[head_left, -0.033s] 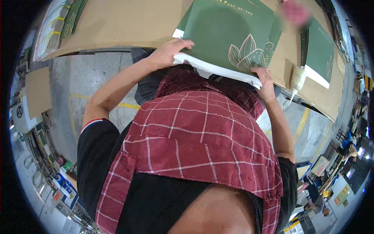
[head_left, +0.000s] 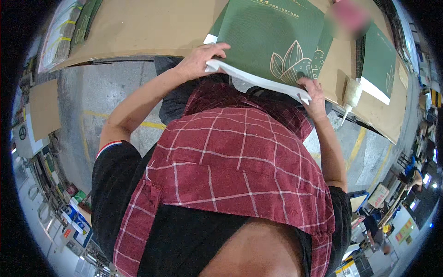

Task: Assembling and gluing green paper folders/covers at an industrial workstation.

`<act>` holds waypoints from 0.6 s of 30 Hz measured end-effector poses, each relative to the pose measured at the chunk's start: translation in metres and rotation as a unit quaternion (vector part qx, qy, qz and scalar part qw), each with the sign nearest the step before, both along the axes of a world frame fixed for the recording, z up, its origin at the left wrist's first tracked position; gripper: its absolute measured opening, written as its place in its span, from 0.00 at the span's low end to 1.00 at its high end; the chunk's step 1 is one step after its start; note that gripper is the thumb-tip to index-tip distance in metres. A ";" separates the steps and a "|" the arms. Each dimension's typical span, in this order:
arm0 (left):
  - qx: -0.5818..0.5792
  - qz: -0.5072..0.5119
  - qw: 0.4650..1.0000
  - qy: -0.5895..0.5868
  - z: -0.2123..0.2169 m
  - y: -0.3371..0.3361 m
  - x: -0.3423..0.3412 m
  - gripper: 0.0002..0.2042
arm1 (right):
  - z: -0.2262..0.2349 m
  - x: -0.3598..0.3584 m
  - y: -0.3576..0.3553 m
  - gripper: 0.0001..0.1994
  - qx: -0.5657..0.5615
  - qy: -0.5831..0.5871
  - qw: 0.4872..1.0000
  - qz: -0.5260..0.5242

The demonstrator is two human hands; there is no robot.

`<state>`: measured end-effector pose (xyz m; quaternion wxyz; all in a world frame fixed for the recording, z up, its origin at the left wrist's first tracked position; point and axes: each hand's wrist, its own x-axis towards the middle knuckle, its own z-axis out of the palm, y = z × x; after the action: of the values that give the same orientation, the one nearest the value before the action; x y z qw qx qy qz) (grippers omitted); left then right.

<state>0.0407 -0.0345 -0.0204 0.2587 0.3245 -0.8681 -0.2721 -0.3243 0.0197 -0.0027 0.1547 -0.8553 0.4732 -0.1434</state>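
A flat green paper bag [head_left: 267,44], printed with gold line-drawn petals, lies at the table's near edge in front of me. Along its near end a white paper flap [head_left: 258,81] stands out toward my body, bent up and bowed. My left hand [head_left: 200,61] pinches the flap's left end, its fingers reaching over the green face. At the opposite end, my right hand [head_left: 313,94] grips the corner, fingertips on the printed side. Both thumbs are partly hidden. More green paper shows beneath the bag at its left and right sides.
A white glue bottle [head_left: 352,93] lies right of my right hand, its nozzle over the table edge. Beyond it lie more green sheets [head_left: 379,64]. Banded paper stacks [head_left: 60,44] stand at the far left of the brown table [head_left: 138,32]. A blurred pink shape [head_left: 348,18] is at the upper right.
The white flap has bent slightly further upward between my hands, and its outline looks thinner. My hands stay at the same two ends, with only a small shift of the fingers.
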 end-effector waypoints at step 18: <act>-0.266 0.078 0.948 -0.156 -0.014 -0.017 -0.161 0.28 | -0.006 0.014 -0.043 0.21 0.264 -0.158 0.893 -0.329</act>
<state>-0.1199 -0.0513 -0.0339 0.2173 0.3490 -0.9105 0.0433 -0.3103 -0.0237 -0.0090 0.3914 -0.5445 0.7172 -0.1897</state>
